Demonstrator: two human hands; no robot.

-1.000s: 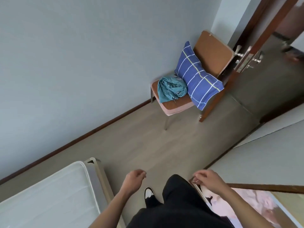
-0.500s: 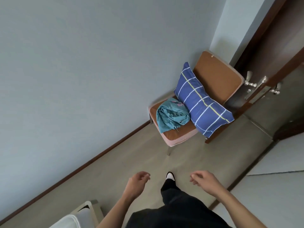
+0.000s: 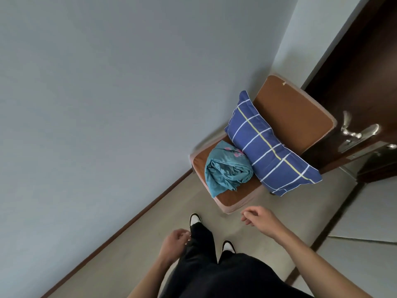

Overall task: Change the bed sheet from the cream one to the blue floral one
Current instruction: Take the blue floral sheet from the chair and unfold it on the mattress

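Observation:
The blue floral sheet point(image 3: 225, 168) lies bundled on the seat of a brown chair point(image 3: 290, 110) against the wall, a few pink flowers showing on its teal cloth. A blue checked pillow point(image 3: 268, 145) leans against the chair's back beside it. My right hand point(image 3: 260, 218) hangs loosely curled and holds nothing, just in front of the seat's near corner. My left hand point(image 3: 173, 244) is lower, beside my black trouser leg, fingers loosely curled and holding nothing. The bed and the cream sheet are out of view.
A dark wooden door point(image 3: 365, 87) with a metal handle point(image 3: 356, 132) stands open right behind the chair. A grey wall point(image 3: 107, 104) with a brown skirting board runs along the left. My feet in black-and-white shoes stand on the grey floor point(image 3: 268, 239).
I have walked from the bed to the chair; the bed has dropped out of view and the chair is now close. Both hands stay loosely curled, the right one reaching nearer the seat.

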